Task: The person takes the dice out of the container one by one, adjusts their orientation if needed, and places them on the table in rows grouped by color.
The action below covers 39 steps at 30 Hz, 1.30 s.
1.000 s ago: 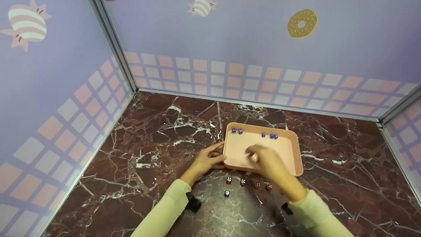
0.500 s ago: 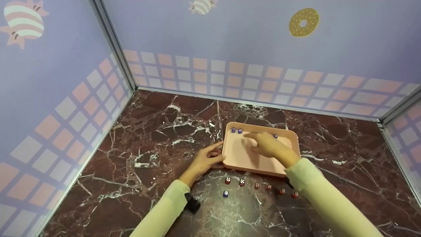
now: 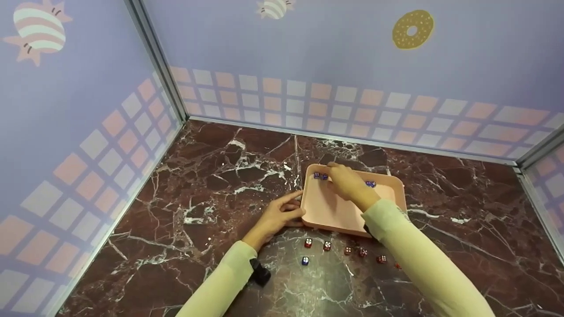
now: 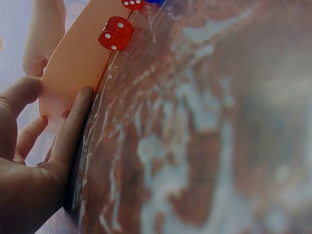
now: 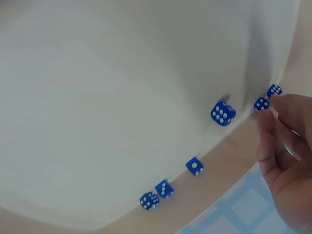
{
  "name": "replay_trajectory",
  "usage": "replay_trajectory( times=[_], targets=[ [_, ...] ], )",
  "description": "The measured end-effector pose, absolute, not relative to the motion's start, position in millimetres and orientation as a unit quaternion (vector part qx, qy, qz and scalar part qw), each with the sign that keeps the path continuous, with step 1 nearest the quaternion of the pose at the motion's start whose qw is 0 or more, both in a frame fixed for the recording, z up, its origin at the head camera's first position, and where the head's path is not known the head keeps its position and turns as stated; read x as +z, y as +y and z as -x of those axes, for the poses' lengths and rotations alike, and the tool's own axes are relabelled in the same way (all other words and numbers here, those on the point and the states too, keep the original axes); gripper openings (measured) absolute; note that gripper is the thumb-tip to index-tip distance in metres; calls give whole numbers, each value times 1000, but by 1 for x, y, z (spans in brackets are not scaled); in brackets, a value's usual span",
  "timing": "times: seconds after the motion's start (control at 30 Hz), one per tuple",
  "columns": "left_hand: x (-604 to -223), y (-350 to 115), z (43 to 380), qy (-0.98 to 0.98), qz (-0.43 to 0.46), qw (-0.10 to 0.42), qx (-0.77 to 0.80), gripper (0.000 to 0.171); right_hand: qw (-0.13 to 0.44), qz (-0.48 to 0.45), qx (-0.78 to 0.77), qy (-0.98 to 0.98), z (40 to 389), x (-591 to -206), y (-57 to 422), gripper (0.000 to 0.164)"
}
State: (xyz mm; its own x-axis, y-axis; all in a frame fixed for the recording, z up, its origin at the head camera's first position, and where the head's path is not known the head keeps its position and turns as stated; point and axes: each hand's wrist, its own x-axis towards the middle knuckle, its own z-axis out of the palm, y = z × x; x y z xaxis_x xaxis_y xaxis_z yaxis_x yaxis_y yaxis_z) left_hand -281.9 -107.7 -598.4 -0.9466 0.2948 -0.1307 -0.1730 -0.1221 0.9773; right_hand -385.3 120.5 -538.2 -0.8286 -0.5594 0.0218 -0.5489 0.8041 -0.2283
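Observation:
My right hand (image 3: 348, 180) is over the far side of a shallow peach tray (image 3: 398, 187), its fingertips near the far wall. In the right wrist view its loosely bent fingers (image 5: 267, 124) overlap a pair of blue dice (image 5: 262, 104) and hold nothing visible. Another blue die (image 5: 223, 113) shows larger, inward of the wall, and several more blue dice (image 5: 194, 165) lie along that wall. My left hand (image 3: 275, 215) touches the tray's left side, with fingers (image 4: 78, 112) laid against its outer wall and thumb side near the front corner.
A row of several red dice (image 3: 327, 245) lies on the dark red marble table (image 3: 229, 211) before the tray, with a single blue die (image 3: 305, 260) closer to me. Patterned panels (image 3: 291, 101) enclose the back and sides.
My right hand has moved from the tray's middle to its far wall, and its forearm now covers part of the tray's front. The left hand has stayed at the tray's side.

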Motion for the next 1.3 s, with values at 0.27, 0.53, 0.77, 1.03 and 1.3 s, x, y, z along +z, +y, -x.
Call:
replay_trajectory(
  times=[0.27,0.53,0.77,1.03,1.3],
  targets=[
    [-598,-108,282,639,-45,157,751,64,13,284,-119,951,385,-543,116,17],
    [-598,-107,282,647,-52,155,744,64,23,270,-142,952,375,-546,127,13],
    [-601,-108,283,649,-48,150,744,63,14,335,-129,933,361,-543,127,18],
    [-601,-108,283,657,-40,143,740,63,42,362,-153,919,346,-543,127,24],
    [-599,-105,281,653,-36,139,744,62,26,378,-180,908,338,-545,134,19]
  ],
)
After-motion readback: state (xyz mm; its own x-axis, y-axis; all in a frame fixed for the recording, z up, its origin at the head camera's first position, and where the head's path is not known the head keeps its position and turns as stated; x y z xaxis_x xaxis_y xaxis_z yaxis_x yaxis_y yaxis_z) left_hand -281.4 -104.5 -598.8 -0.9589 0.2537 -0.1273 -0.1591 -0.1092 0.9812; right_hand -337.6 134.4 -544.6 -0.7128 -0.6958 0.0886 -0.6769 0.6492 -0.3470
